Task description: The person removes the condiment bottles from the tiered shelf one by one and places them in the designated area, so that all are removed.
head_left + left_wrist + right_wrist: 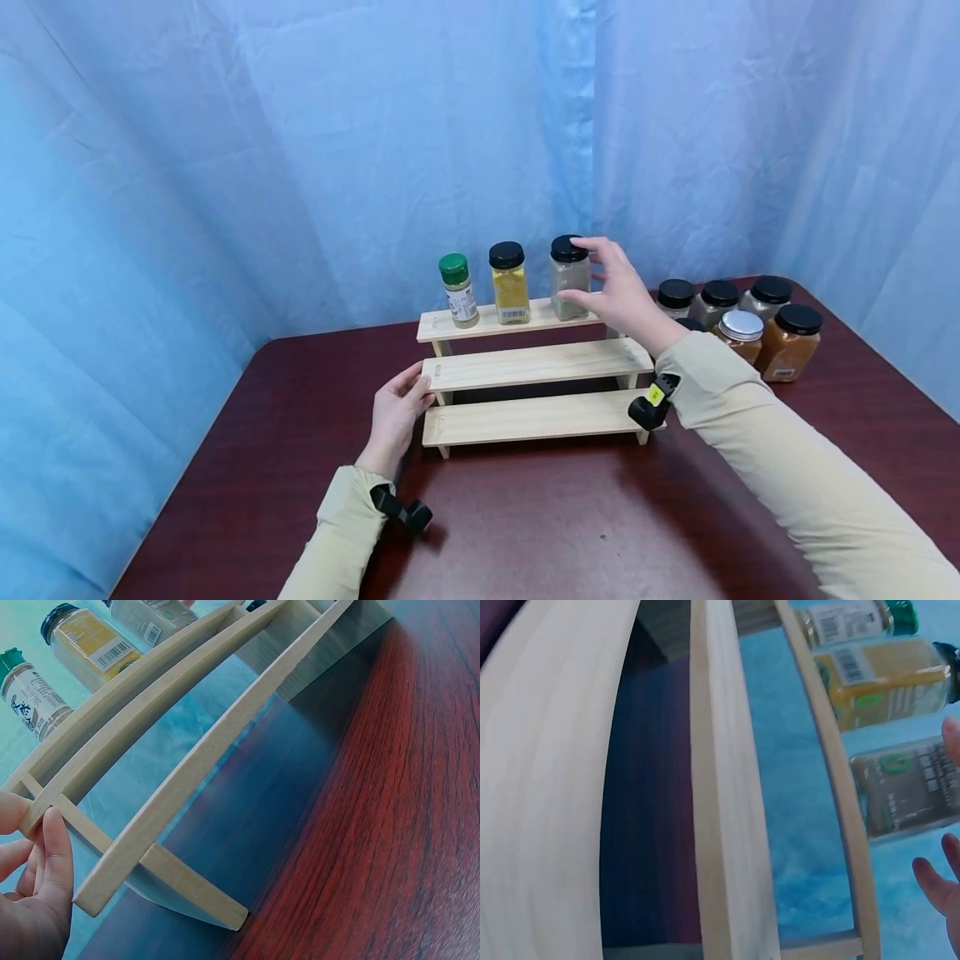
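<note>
A three-tier wooden shelf rack (540, 363) stands on the table. My left hand (397, 408) pinches the left end of its middle board between thumb and fingers, as the left wrist view also shows. On the top board stands a black-lidded jar of greyish powder (567, 277). My right hand (622, 292) is spread around that jar's right side, a fingertip at the lid. In the right wrist view, the lower fingertips (924, 874) are apart from the jar. Left of it, upright on the same board, are a yellow spice jar (512, 292) and a green-capped shaker bottle (460, 292).
At the right of the dark red table (300, 467), several more jars are grouped, among them a silver-lidded jar (741, 327) and a black-lidded orange-brown jar (791, 342). A blue curtain (390, 150) hangs behind and at both sides.
</note>
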A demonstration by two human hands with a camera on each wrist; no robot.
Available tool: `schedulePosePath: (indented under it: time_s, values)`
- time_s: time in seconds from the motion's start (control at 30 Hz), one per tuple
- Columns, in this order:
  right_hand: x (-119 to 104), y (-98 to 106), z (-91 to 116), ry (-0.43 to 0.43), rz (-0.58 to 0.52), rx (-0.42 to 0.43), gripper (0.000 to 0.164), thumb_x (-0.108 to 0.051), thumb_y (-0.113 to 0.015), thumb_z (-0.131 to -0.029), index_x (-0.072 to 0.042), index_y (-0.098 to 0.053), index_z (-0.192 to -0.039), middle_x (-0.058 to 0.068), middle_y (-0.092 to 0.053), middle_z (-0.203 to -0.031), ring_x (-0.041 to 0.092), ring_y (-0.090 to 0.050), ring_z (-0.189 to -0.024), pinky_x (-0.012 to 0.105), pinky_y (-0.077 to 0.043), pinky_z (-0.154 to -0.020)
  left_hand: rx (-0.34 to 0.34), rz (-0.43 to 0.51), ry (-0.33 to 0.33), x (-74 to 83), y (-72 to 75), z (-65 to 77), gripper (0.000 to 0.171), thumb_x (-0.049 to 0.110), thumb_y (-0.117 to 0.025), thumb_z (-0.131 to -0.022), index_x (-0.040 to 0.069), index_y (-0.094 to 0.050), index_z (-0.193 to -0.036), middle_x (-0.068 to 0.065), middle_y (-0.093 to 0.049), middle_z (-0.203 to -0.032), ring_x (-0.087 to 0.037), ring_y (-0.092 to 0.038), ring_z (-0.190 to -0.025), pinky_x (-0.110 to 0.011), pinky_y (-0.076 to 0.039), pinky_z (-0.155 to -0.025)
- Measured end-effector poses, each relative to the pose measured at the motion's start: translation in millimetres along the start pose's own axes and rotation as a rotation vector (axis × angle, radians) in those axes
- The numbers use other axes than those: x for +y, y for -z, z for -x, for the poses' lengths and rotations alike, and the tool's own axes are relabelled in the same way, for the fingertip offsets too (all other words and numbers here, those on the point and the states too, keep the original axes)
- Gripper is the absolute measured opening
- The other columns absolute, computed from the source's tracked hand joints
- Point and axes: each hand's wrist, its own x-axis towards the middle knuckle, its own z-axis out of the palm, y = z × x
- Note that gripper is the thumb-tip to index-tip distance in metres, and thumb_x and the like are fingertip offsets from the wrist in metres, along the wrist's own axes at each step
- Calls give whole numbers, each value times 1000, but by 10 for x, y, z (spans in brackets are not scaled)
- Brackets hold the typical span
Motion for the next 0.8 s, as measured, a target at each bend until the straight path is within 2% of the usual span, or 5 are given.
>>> schedulePosePath:
  time_s: [0.3, 0.8]
  values:
    - [4, -50, -7, -43, 4, -25, 74, -14, -69, -88, -14, -23, -145, 22, -29, -146, 42, -37, -130, 57, -41, -99, -5, -3, -4, -2, 9, 5, 40, 4, -56, -94, -3, -51, -133, -1, -52, -91, -3, -57, -73, -15, -53, -67]
    - [40, -59, 17, -31, 59, -41, 77, -15, -69, -88, -18, -18, -146, 25, -25, -146, 44, -40, -127, 54, -49, -84, -4, -8, 2, 2, 4, 22, 40, 4, -55, -95, -4, -50, -134, -2, -51, -93, -2, -57, -72, -15, -53, -67]
